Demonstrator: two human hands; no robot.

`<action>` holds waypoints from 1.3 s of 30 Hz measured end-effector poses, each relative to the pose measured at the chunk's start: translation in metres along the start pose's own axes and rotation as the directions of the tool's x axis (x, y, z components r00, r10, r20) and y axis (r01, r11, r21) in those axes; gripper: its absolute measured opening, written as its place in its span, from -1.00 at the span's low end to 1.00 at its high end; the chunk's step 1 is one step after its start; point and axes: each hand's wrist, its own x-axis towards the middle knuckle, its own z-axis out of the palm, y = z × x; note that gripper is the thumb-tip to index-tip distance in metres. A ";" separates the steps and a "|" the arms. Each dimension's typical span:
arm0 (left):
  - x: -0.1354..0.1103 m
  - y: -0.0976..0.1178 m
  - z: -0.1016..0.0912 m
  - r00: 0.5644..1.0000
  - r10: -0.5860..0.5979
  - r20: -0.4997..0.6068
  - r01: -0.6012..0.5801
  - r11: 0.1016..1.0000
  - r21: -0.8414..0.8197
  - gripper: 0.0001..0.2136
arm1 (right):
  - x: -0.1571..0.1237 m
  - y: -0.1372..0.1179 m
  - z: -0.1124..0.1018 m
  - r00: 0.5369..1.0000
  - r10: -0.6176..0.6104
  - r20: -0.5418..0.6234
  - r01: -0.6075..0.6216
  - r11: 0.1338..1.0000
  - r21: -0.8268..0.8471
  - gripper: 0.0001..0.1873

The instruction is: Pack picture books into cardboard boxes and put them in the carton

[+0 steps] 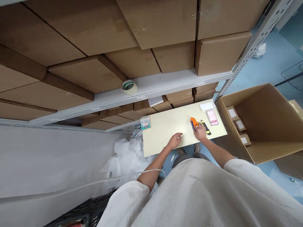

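Observation:
A pale cream table (163,129) lies in front of me. My right hand (200,133) is closed around an orange tape dispenser (194,122) near the table's right half; the fingers partly cover it. Just right of that hand lies a black and yellow utility knife (206,128). My left hand (174,140) hovers at or just above the table's near edge, its fingers loosely bent and apart with nothing in them. I cannot tell whether it touches the surface.
Cardboard boxes (163,19) fill the rack (161,80), where a tape roll (129,86) sits. A small teal-and-white packet (145,123), white paper (206,106) and a blurred pink item (212,117) lie on the table. A large open carton (272,126) stands right; white plastic wrapping (127,154) lies left.

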 end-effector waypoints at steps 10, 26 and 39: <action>-0.003 0.000 0.000 1.000 0.009 -0.013 -0.010 1.000 -0.011 -0.63 | 0.000 0.016 0.016 1.000 0.021 -0.003 -0.021 0.998 -0.053 -0.63; -0.036 -0.046 -0.051 0.967 0.065 -0.246 -0.088 0.993 -0.083 -0.65 | 0.012 -0.077 -0.028 0.939 -0.258 -0.228 0.266 0.964 0.003 -0.64; -0.115 -0.050 -0.048 0.775 -0.217 -0.594 0.099 0.969 -0.226 -0.66 | 0.036 -0.153 -0.040 0.720 -0.691 -0.072 0.691 0.723 -0.026 -0.70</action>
